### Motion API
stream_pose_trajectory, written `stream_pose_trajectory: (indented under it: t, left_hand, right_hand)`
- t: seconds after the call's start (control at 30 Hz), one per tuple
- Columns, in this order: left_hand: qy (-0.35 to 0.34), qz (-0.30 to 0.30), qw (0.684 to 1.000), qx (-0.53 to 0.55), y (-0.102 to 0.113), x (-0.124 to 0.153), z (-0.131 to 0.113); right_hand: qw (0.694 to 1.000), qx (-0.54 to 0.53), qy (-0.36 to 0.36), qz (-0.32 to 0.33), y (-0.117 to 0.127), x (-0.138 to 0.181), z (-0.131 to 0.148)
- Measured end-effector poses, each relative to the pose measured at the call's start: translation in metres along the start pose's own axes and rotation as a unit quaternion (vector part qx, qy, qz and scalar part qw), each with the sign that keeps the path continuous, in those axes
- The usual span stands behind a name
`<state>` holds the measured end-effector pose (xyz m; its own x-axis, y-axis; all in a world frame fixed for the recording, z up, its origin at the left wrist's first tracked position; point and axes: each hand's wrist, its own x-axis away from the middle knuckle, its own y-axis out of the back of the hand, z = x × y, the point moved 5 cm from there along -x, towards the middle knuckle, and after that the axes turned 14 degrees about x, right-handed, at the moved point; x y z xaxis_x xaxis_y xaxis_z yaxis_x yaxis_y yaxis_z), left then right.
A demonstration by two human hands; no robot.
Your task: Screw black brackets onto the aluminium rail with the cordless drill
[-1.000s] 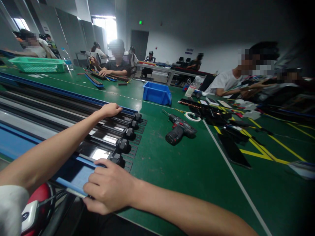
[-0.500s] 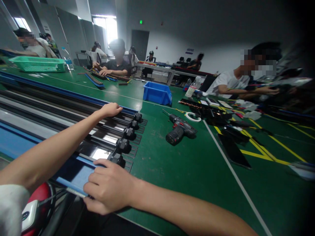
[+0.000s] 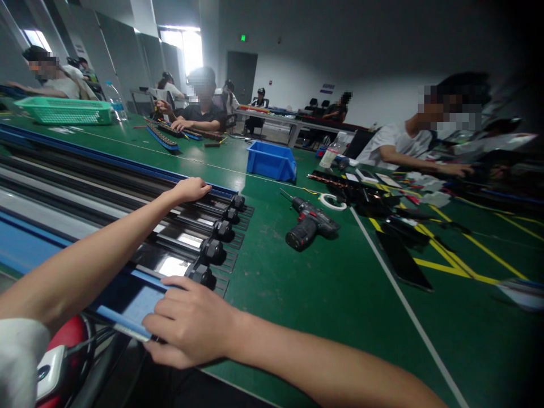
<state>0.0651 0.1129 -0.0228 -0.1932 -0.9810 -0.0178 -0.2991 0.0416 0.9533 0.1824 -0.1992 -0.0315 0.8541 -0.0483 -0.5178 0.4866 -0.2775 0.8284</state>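
Several long, dark bar-shaped parts with black rounded end fittings [image 3: 213, 250] lie side by side on the green table, bordered by blue rails. My left hand [image 3: 191, 190] reaches across them to the far blue rail [image 3: 127, 160], its fingers curled over that edge near the end fittings. Closer to me, my right hand [image 3: 189, 323] grips the end of the near blue rail [image 3: 138, 303], thumb below and fingers over the top. The fingertips of both hands are partly hidden.
A cordless drill [image 3: 312, 224] lies right of the fittings, near a white tape ring [image 3: 333, 202]. Behind are a blue bin [image 3: 272, 161] and a green basket [image 3: 68, 111]. Dark parts and a black flat panel [image 3: 403, 260] lie to the right. Co-workers sit around the table.
My hands keep their places on the rails, with barely any shift. The co-worker at the right has lowered a hand toward the table; the one across has raised a hand slightly.
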Motion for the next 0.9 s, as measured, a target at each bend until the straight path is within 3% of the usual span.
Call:
stream_pose_trajectory:
  t: [0.43, 0.6, 0.77, 0.9]
  left_hand:
    - [-0.005, -0.003, 1.0, 0.004, 0.0, 0.0, 0.0]
    - [0.003, -0.002, 1.0, 0.0, 0.0, -0.001, 0.001]
    - [0.0, -0.003, 1.0, 0.0, -0.001, -0.001, 0.001]
    - [-0.005, -0.004, 1.0, -0.002, -0.001, -0.001, 0.0]
  right_hand:
    - [1.0, -0.004, -0.018, 0.002, 0.003, 0.0, 0.003]
    - [1.0, -0.018, -0.01, -0.016, 0.02, -0.001, -0.001]
    - [0.996, -0.002, -0.075, -0.042, 0.055, -0.003, -0.042]
    - [0.984, 0.036, -0.175, -0.017, 0.067, 0.015, -0.093]
